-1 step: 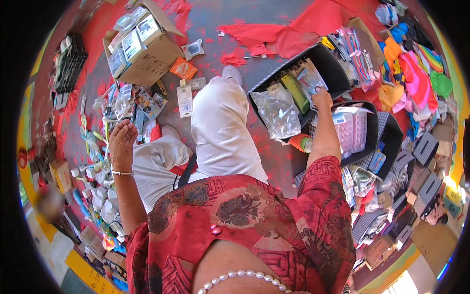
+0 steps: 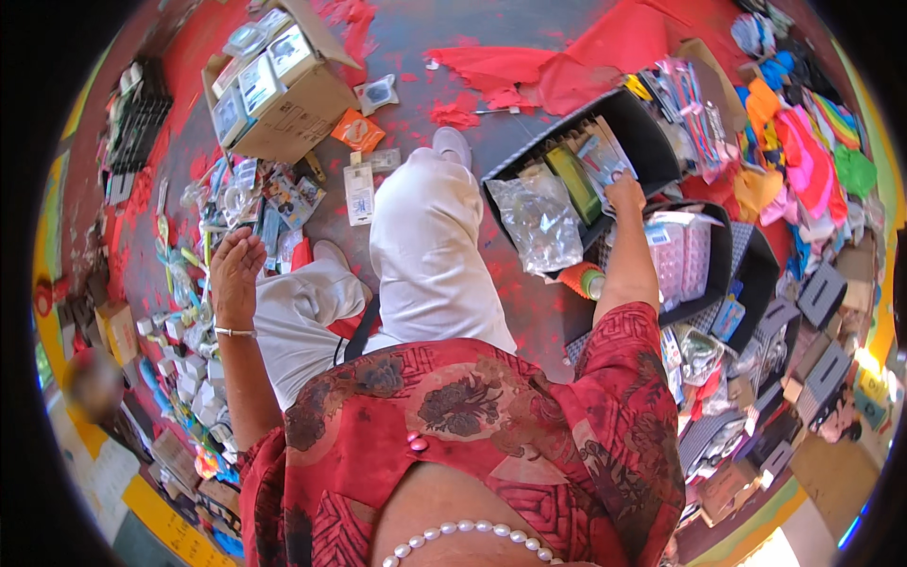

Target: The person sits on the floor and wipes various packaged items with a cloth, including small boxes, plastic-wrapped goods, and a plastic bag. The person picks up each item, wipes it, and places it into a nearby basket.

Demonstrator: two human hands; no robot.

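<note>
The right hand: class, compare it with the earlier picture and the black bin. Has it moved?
No. The right hand rests on the packets at the same spot inside the black bin, with no shift against the bin's rim.

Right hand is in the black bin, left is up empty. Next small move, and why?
Probably close the right hand on the flat clear packet under its fingertips and lift it out of the black bin. The hand already rests there among upright packets; the left hand hovers open, holding nothing, above scattered packets.
</note>
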